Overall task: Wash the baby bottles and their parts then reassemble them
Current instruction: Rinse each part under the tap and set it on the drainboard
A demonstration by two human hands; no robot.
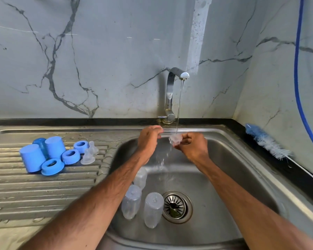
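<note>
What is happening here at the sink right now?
A person rinses a clear nipple under the running tap, holding it in the right hand. The left hand is close beside it and seems to hold nothing. Three clear bottles are in the sink. Blue caps, rings and two more nipples sit on the drainboard.
</note>
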